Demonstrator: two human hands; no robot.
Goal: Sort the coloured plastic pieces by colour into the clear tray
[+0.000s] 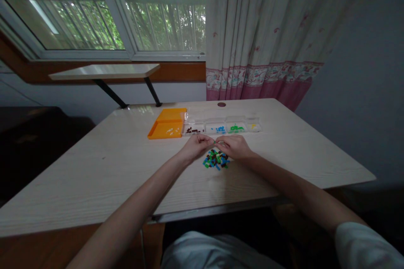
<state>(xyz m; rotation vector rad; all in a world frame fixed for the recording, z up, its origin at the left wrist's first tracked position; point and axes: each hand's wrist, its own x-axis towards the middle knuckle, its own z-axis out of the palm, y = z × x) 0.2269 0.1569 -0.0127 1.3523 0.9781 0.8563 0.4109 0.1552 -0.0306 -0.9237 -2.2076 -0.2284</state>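
My left hand (198, 145) and my right hand (236, 146) meet fingertip to fingertip above the desk, both closed in a pinch. Between them shows a tiny green piece (214, 141), too small to make out its exact shape. Just below lies a mixed pile of small plastic pieces (216, 159) in green, blue and dark brown. Behind my hands, clear compartments hold brown pieces (193, 130), blue pieces (220, 129), green pieces (236, 128) and a few yellow pieces (253, 125), sorted by colour.
An open orange case (167, 116) with white pieces (173, 131) stands left of the clear trays. A raised shelf (107, 71) on black legs is at the desk's back left. The pale wooden desk (104, 180) reaches toward a window and a curtain (252, 50).
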